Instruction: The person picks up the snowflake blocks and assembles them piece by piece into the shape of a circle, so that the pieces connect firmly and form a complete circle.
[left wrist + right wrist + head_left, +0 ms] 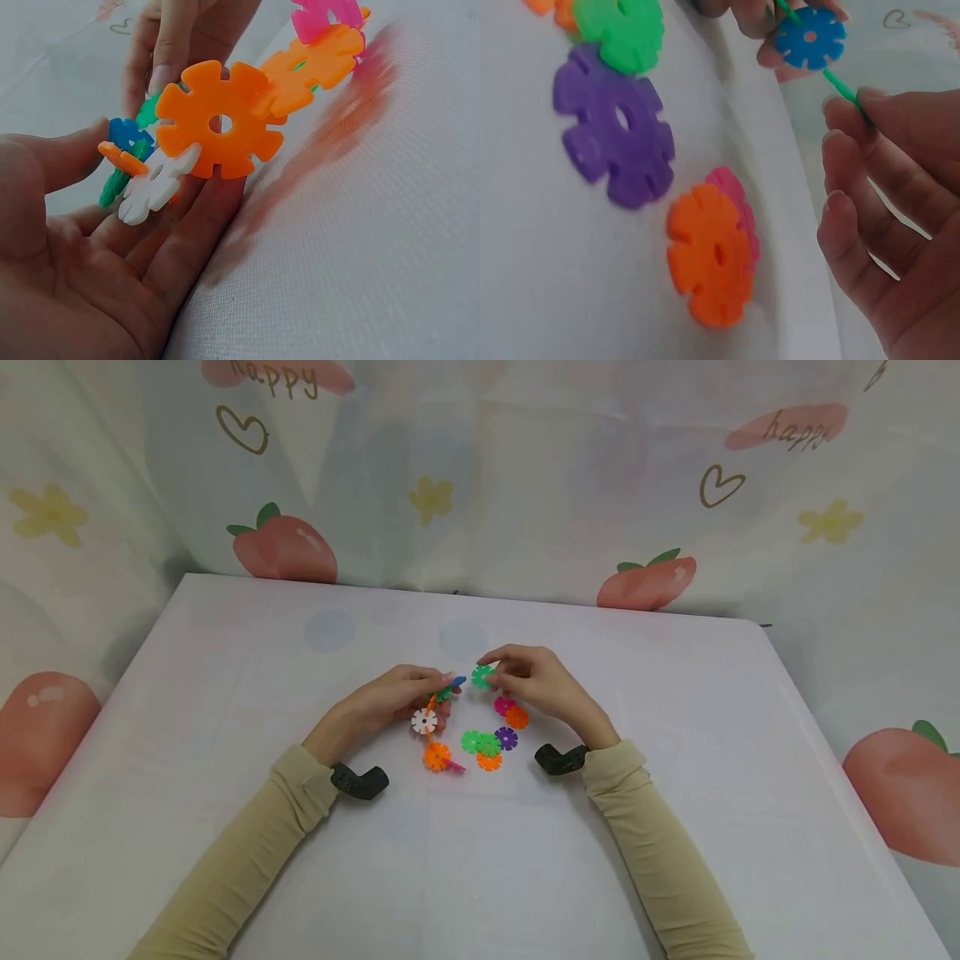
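Pinching with the left hand (392, 697), between thumb and fingers, one end of a chain of slotted plastic flower discs (225, 159), at its blue disc (796, 46), with its white disc (148, 198) toward 7 o'clock from there. Pinching a green disc (482, 677) between thumb and index finger of the right hand (543, 682), with other fingers loosely bent, at 3 o'clock from the blue disc; cannot tell whether touching it. With an overlapping pink disc (736, 201) and orange disc (701, 241) on the table (480, 868) at 7 o'clock from the right hand.
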`<state>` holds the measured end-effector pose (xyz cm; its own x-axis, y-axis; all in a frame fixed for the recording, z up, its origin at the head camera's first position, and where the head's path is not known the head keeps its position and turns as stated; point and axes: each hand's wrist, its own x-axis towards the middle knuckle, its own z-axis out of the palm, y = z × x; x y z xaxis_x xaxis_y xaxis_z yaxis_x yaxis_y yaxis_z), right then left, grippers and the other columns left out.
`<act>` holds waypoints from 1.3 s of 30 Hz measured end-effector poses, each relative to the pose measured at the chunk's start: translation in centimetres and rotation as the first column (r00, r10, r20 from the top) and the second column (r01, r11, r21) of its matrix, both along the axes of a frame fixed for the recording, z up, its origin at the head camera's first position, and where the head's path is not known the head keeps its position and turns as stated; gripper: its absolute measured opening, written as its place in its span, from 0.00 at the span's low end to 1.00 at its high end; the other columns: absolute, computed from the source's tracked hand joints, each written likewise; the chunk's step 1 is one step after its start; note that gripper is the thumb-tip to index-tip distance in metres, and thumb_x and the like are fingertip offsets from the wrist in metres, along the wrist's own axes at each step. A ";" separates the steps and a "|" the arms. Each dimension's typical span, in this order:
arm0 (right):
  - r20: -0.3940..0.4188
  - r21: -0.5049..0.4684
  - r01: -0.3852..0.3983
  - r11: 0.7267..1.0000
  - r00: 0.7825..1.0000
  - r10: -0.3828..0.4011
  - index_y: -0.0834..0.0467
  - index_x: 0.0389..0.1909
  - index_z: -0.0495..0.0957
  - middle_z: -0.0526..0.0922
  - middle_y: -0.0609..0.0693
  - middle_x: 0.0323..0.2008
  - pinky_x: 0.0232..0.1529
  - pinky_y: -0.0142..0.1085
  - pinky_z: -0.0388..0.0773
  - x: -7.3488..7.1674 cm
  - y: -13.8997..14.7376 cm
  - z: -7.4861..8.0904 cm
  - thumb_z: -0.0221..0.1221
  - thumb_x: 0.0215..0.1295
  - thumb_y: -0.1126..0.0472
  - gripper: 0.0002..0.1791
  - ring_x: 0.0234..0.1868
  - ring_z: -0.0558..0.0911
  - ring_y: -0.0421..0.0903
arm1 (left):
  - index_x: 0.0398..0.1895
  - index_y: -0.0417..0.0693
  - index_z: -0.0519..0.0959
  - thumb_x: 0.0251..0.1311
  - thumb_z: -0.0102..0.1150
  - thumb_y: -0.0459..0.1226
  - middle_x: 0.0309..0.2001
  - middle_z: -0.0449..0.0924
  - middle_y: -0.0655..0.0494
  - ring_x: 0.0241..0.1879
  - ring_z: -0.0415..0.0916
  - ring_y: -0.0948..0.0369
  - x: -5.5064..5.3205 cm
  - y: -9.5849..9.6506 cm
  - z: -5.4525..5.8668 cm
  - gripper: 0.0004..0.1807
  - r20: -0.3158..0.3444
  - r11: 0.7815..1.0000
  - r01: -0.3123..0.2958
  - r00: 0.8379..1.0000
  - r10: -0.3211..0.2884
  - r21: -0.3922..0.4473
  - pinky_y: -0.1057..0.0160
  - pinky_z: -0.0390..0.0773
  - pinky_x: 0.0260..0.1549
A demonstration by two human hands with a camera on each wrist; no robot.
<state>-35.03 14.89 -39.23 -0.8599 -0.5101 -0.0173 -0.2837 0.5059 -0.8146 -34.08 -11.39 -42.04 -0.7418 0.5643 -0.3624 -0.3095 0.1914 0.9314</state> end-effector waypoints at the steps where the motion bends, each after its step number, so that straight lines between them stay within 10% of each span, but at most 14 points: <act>1: 0.007 -0.011 -0.003 1.000 1.000 0.003 0.57 0.57 0.82 0.85 0.58 0.35 0.38 0.36 0.80 0.0 -0.1 0.0 0.62 0.72 0.61 0.15 0.35 0.83 0.53 | 0.48 0.35 0.79 0.77 0.52 0.51 0.32 0.82 0.49 0.33 0.84 0.53 0.0 0.0 0.0 0.24 0.000 1.000 0.002 1.000 -0.002 0.004 0.63 0.80 0.36; 39: 0.155 -0.146 0.004 0.989 0.988 0.019 0.60 0.57 0.84 0.87 0.56 0.42 0.41 0.32 0.83 0.3 -1.6 -1.5 0.60 0.74 0.63 0.14 0.37 0.83 0.51 | 0.42 0.32 0.79 0.78 0.52 0.41 0.28 0.83 0.53 0.29 0.84 0.59 0.0 0.0 -0.2 0.17 -0.011 0.999 -0.037 0.999 0.037 0.000 0.64 0.83 0.40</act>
<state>-34.76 13.34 -40.75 -0.8486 -0.5237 -0.0753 -0.1515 0.3769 -0.9138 -34.12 -11.44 -42.24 -0.7660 0.5365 -0.3541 -0.3059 0.1802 0.9348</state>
